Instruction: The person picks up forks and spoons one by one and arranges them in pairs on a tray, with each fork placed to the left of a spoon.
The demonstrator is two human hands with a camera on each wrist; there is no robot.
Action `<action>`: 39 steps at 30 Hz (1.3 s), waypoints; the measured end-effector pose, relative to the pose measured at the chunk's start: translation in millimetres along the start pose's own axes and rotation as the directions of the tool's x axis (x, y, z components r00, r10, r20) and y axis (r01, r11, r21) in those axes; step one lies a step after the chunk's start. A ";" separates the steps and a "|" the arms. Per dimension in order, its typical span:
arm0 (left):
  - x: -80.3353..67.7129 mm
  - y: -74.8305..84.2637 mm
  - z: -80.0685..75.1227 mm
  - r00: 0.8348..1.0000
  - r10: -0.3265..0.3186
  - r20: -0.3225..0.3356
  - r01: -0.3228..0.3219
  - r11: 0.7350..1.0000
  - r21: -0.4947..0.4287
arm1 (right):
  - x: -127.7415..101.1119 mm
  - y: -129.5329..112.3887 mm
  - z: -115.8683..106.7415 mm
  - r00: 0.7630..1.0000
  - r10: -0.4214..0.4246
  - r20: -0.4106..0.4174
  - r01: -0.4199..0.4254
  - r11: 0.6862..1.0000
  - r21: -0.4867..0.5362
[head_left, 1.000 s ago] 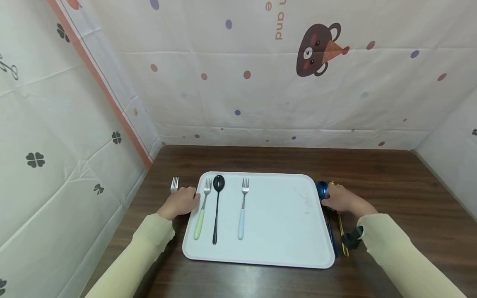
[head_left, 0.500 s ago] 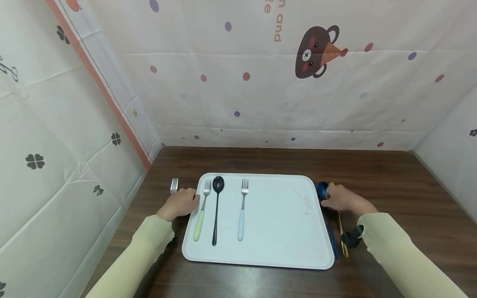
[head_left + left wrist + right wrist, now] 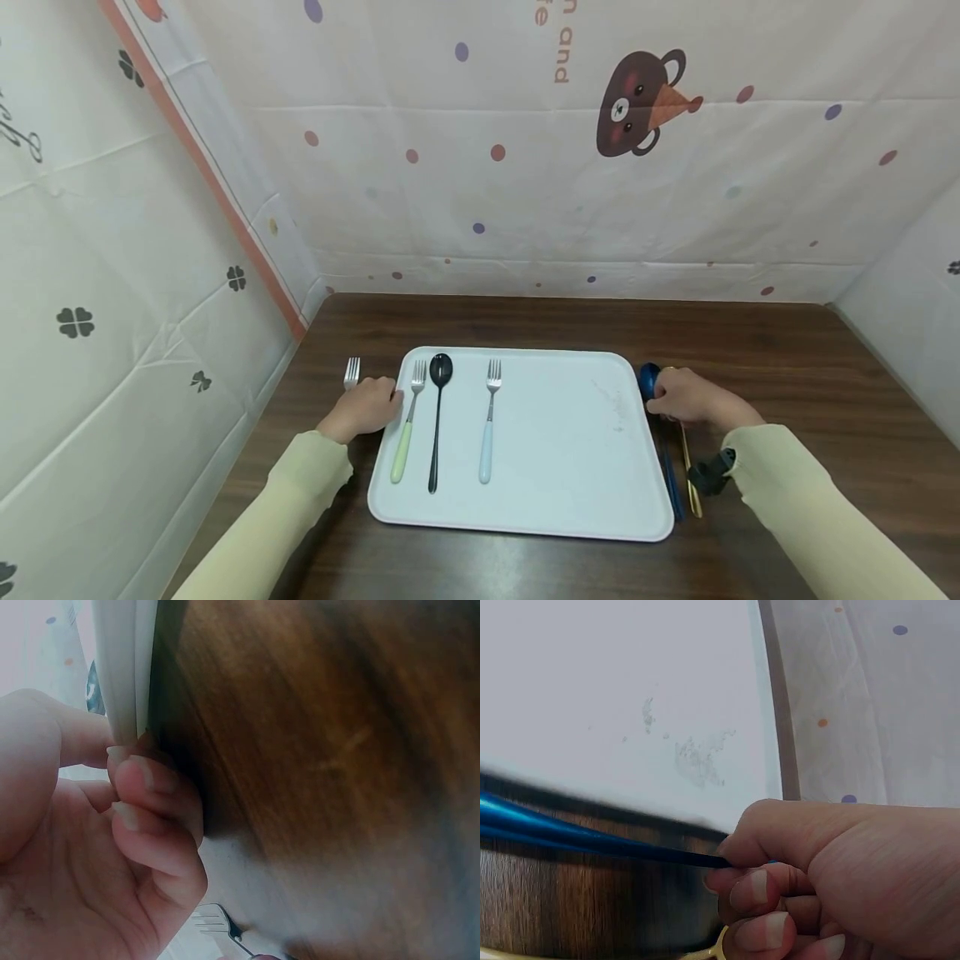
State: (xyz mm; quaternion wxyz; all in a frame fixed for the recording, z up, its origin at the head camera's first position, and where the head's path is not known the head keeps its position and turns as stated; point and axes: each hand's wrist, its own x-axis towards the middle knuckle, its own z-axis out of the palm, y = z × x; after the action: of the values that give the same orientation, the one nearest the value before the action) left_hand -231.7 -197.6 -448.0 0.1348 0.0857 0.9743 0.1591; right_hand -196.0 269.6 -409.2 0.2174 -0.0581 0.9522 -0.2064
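In the head view, a white tray lies on the table with a green-handled fork, a black spoon and a blue-handled fork on it. My left hand grips the tray's left rim, with thumb and fingertips meeting there in the left wrist view. Beside the right rim, my right hand pinches a blue spoon near its neck. A gold piece of cutlery lies under the right hand, its upper part mostly hidden.
Another fork lies left of the tray, its handle hidden by the left hand. The brown wooden table ends at a patterned cloth wall behind. A black strap mount sits at the right wrist.
My right hand has shifted very slightly, covering more of the gold piece's top end. The blue spoon's handle looks broader now. The left hand and tray stay put.
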 end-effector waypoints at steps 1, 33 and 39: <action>-0.3 0.1 0.0 1.000 0.001 0.000 -0.001 1.000 -0.001 | 0.5 -1.2 0.0 1.000 0.000 0.001 0.000 1.000 0.002; -1.3 0.4 2.4 1.000 -0.024 -0.005 0.024 0.999 0.029 | 28.4 -51.1 25.0 0.998 -0.044 -0.053 0.048 0.997 0.059; -0.7 1.0 1.7 1.000 -0.022 0.006 0.022 0.999 0.032 | 34.1 -58.0 32.5 0.997 -0.046 -0.055 0.051 0.994 0.095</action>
State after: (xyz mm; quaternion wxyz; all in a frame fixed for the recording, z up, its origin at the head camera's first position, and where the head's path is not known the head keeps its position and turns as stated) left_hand -230.4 -196.4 -449.0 0.1382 0.0777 0.9771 0.1418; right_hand -211.2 198.1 -424.9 0.1898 -0.0651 0.9449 -0.2588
